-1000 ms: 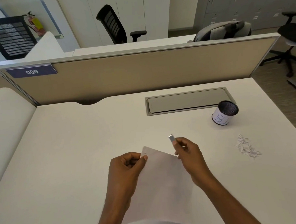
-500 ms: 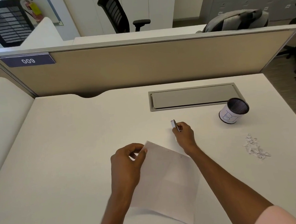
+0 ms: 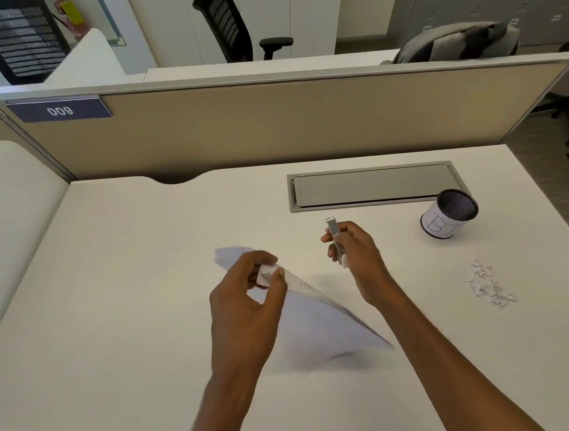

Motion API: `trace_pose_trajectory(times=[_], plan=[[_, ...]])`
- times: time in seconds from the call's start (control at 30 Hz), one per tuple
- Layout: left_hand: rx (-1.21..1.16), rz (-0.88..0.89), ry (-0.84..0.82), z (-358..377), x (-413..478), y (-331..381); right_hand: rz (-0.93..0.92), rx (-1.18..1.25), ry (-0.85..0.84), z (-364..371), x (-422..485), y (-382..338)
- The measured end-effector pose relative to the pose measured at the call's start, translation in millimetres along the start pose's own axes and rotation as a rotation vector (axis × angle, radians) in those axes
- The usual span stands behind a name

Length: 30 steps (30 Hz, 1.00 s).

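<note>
Right of the right grip (image 3: 356, 256) I logged a scrap pile (image 3: 488, 287) on the tabletop (image 3: 132, 289): probably part done. That grip curled round a metal tool (image 3: 334, 237); left grip (image 3: 248, 306) pinched a corner of the lifted sheet (image 3: 319, 332), no cut visible.

Cup (image 3: 448, 216) on desk (image 3: 132, 289), scraps (image 3: 488, 287) before it

White paper sheet (image 3: 318, 325) lifted, tilted edge-on; slim silver tool (image 3: 334, 237) upright beside it.

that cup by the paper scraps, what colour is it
The cup is white with a black mesh rim and inside, seen in the head view.
</note>
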<state>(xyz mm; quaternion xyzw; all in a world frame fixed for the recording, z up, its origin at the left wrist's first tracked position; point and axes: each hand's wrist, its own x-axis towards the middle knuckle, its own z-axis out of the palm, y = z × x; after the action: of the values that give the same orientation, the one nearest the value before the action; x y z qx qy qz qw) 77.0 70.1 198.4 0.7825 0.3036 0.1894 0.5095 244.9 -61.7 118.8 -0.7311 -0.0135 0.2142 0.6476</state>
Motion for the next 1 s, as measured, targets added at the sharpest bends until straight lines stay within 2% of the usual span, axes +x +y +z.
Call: trace_pose_trajectory(times=[0.1,0.27,0.37,0.53,1.0], plan=[[-0.062,0.023,0.002,-9,-7,7,-0.090,0.053,-0.109,-7,-46,-33],[-0.561,-0.245,-0.023,-16,-14,24,-0.209,-0.023,-0.326,-7,-116,-72],[-0.726,-0.313,-0.080,-16,-17,25,-0.213,-0.077,-0.405,-6,-139,-81],[-0.702,-0.245,-0.082,-18,-25,31,-0.233,-0.152,-0.404,-4,-154,-84],[-0.477,-0.011,-0.084,-30,-40,41,-0.153,0.023,-0.314,1,-177,-82]])
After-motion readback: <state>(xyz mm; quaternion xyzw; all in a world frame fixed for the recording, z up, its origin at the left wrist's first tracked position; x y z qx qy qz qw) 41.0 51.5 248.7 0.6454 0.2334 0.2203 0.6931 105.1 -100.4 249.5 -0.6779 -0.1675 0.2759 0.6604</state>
